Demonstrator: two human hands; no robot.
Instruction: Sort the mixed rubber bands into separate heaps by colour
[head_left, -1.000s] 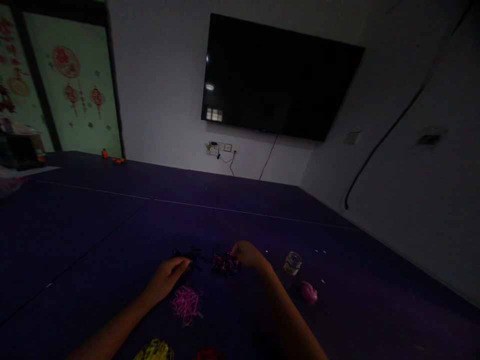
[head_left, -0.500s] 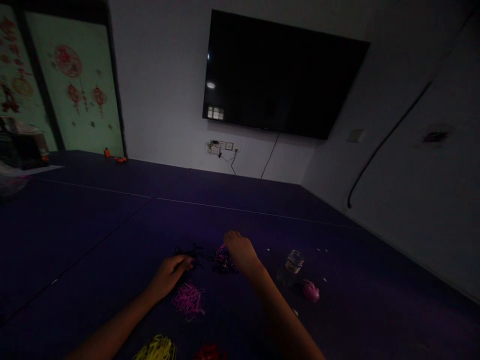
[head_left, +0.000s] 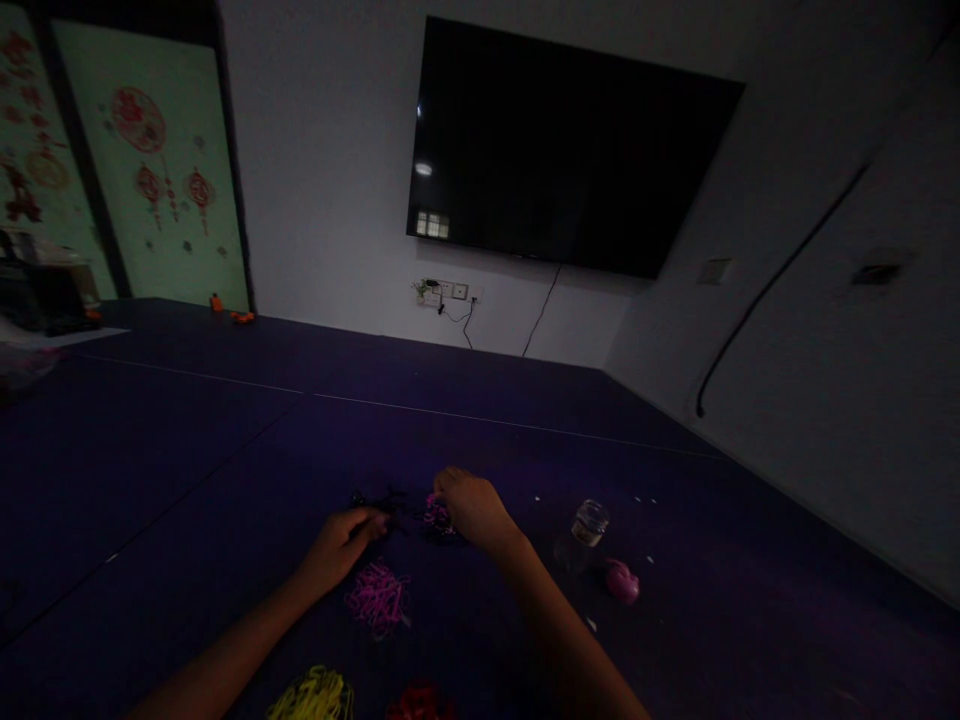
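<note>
We are resting our left hand (head_left: pixel 341 547) on the dark floor (head_left: pixel 187 480), its fingertips pinching at a black tangle of bands (head_left: pixel 386 500) just ahead of it. Our right hand (head_left: pixel 471 510) is curling over a mixed pink-and-black pile (head_left: pixel 436 518) lying under its fingers; we cannot tell whether it is gripping anything. A pink pile (head_left: pixel 377 598) is lying just behind the left hand.
</note>
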